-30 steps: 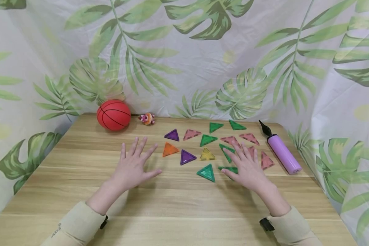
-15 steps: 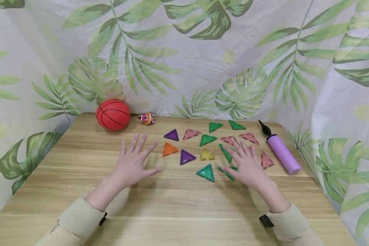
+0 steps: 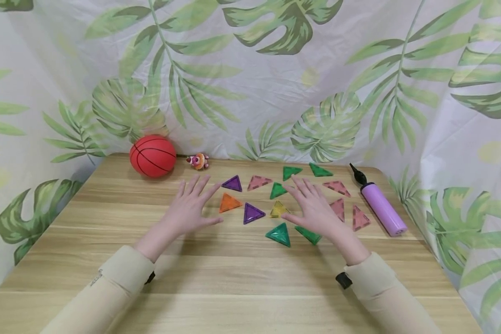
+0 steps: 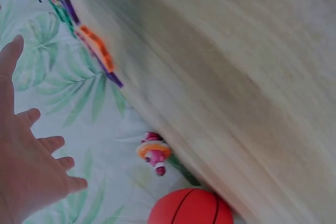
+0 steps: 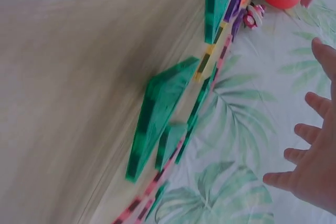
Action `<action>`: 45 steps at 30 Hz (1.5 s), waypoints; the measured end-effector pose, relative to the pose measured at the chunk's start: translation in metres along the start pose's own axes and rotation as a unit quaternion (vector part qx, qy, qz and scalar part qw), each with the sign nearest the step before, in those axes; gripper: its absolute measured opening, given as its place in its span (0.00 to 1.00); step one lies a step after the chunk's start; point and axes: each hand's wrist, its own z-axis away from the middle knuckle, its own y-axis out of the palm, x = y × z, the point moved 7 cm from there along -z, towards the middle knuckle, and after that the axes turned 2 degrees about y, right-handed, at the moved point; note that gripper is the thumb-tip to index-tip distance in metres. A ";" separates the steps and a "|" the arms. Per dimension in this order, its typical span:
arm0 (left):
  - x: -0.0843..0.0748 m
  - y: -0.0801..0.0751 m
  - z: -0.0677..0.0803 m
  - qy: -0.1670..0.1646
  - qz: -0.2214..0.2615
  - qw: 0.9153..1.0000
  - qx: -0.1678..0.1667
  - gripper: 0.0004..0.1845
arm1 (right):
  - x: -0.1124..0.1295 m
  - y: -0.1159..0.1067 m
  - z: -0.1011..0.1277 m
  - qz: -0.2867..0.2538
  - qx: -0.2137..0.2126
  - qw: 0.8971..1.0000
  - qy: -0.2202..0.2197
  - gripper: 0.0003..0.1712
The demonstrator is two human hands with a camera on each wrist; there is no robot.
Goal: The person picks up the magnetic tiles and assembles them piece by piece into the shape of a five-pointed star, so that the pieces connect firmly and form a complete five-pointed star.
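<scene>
My left hand (image 3: pixel 190 208) hovers over the table with its fingers spread, left of the orange triangle tile (image 3: pixel 230 202) and holding nothing. The right hand (image 3: pixel 315 206), also spread and holding nothing, hangs above the tiles and hides some of them. Near its thumb lie a yellow triangle tile (image 3: pixel 279 209) and a green triangle tile (image 3: pixel 308 234). Two purple triangle tiles, one nearer (image 3: pixel 253 213) and one farther (image 3: pixel 232 183), lie between the hands. A teal triangle tile (image 3: pixel 279 234) is closest to the front. Pink tiles (image 3: pixel 361 218) lie on the right.
A red ball (image 3: pixel 152 156) with black lines stands at the back left, beside a small pink-and-orange figurine (image 3: pixel 198 161). At the right edge of the wooden table (image 3: pixel 234 287) lies a purple pump (image 3: pixel 383 208) with a black nozzle. A leaf-patterned cloth (image 3: pixel 250 83) hangs behind.
Both hands have moved inward, the left to the right and the right to the left, over the yellow tile's side. Their fingers stay spread. The tiles have not moved.
</scene>
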 end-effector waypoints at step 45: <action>0.041 0.064 -0.055 0.031 0.142 0.983 0.113 0.37 | 0.038 0.099 -0.086 -0.040 0.199 0.973 -0.105 0.34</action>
